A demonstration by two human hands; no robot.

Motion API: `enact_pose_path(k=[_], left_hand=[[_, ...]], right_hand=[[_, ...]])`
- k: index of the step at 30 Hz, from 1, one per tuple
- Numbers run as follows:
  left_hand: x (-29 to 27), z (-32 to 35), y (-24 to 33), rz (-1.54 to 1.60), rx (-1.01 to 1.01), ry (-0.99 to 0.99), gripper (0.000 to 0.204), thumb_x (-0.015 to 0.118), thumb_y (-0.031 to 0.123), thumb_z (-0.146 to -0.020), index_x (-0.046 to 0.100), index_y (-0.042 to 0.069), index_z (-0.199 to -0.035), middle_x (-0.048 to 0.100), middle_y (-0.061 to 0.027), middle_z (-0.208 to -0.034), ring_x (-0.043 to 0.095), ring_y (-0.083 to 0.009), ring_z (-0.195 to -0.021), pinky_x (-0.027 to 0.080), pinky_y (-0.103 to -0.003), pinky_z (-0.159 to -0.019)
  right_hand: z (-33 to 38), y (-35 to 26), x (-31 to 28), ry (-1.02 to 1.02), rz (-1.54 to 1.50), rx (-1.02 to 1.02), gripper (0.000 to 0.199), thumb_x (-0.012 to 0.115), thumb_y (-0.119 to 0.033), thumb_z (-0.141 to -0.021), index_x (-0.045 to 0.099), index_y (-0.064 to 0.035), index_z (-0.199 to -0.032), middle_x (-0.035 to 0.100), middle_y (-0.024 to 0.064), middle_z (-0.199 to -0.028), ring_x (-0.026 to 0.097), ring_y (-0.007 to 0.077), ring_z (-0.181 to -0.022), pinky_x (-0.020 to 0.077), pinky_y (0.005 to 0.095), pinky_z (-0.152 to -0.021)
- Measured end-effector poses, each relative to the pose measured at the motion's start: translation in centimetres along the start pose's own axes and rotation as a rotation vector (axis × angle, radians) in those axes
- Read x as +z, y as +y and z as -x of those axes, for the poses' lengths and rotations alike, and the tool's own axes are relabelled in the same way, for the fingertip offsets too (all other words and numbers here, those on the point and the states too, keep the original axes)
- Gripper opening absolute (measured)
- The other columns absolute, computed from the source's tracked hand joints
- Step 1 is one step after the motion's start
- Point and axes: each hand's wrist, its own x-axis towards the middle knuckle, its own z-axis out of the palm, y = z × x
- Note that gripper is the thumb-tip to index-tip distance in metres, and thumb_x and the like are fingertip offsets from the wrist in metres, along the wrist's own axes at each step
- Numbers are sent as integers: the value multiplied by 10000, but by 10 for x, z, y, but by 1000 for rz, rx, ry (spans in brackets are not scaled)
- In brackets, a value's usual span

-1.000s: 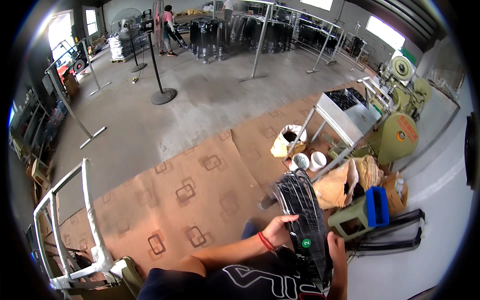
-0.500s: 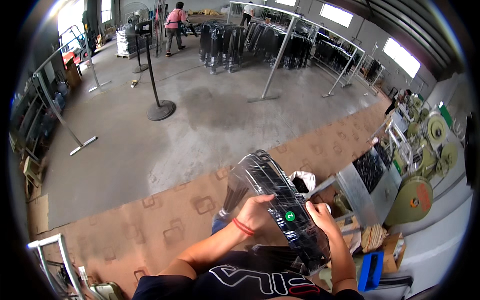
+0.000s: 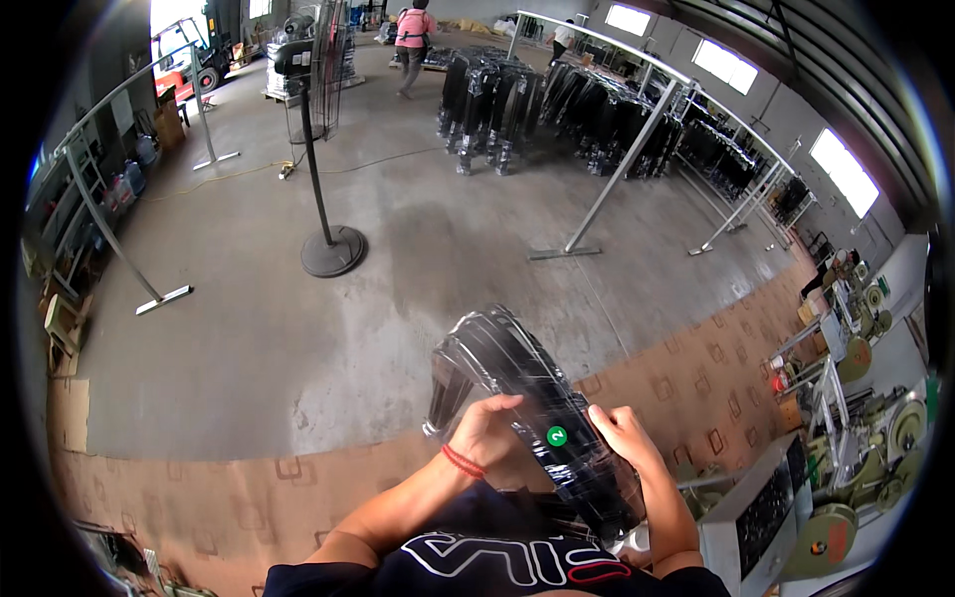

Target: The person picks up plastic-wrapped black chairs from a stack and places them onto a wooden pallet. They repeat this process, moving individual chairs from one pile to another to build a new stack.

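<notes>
Head view, left hand: pinching the near-left edge of the bundle, thumb on top; the fingers beneath are hidden from us.
Right hand: pinching the right edge, thumb on top, its underside likewise hidden.
Black wrapped bundle: held aslant between both hands before the torso, lower end close to the shirt, far end reaching past the hands unsupported.
Slip risk: we judge the glossy film could slide under the thumbs, since the grip shows only at the edges.
Tip risk: the free far end could sag or swing if one hand loosens.
Snag risk: lower end could catch on the shirt.
Right side: metal tray and green machine crowd the near right; a wide swing that way could knock them.
Floor ahead: patterned covering, then bare concrete; round-based stand and rack foot obstruct walking lines.
Farther left: yellow cable lies across the concrete, a trip hazard in our judgement.
Background: hanging black bundles; co-worker in pink.
</notes>
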Motion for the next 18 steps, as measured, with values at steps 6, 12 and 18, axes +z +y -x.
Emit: enact_pose_path(k=[6, 12, 18], left_hand=[[-4, -140, 116, -34, 143, 203, 287, 540, 7, -723, 494, -22, -1005, 528, -120, -1018, 467, -261, -977, 317, -387, -928], [6, -244, 215, 21, 190, 214, 354, 562, -20, -691, 476, -26, -1035, 516, -135, -1053, 453, -273, -1008, 297, -382, -944], [39, -360, 342, 70, 171, 130, 390, 546, -52, -713, 463, -27, -1094, 503, -129, -1131, 439, -279, -1082, 266, -410, -996]], right_hand=[[-197, -6, -11, -56, 75, 40, 493, 467, -414, -836, 515, 33, -637, 425, 41, -487, 405, 78, -554, 361, 311, -511], [-362, -26, -34, -186, 83, 1, 557, 427, -509, -809, 565, 10, -662, 516, 195, -549, 561, 321, -568, 404, 375, -536], [-535, -76, -70, -156, 158, -104, 565, 419, -464, -826, 546, 61, -661, 511, 240, -565, 580, 341, -588, 402, 405, -532]])
